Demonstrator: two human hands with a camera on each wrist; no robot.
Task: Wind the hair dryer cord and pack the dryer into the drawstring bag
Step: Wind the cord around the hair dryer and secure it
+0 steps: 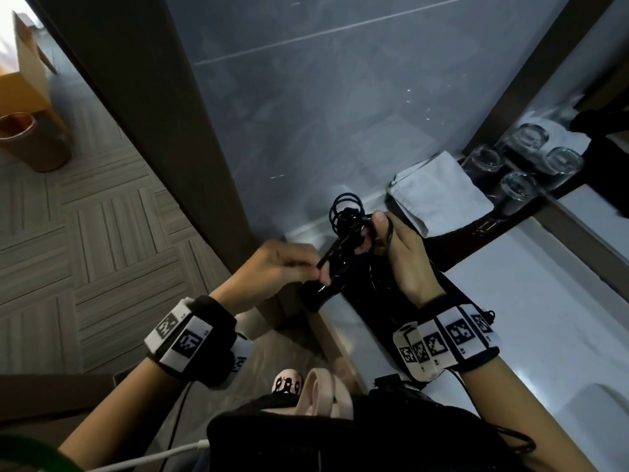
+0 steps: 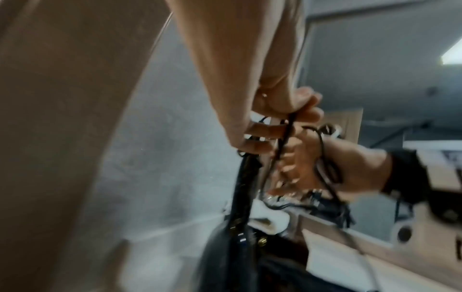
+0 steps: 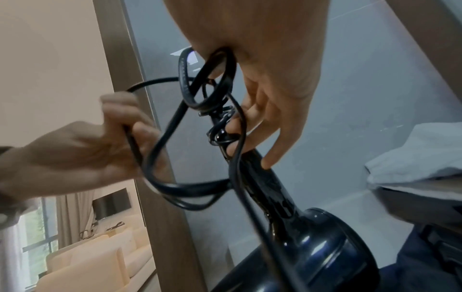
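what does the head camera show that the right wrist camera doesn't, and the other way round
Only the head view shows the upturned glasses by the mirror, the wristbands and the floor bin. Only the right wrist view shows the dryer's round body close up and pale sofas beyond the doorway. Both show the left hand pinching the cord, the right hand holding the dryer handle with loops, and the folded white cloth.

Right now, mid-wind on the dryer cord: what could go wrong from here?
1. The cord hangs in loose, uneven loops; the left hand only pinches one strand, so the coils may slip or tangle.
2. The right hand holds the hair dryer by the handle end together with cord loops; that grip could let the heavy head swing.
3. Glasses stand nearby on the counter; a swinging loop might hit them.
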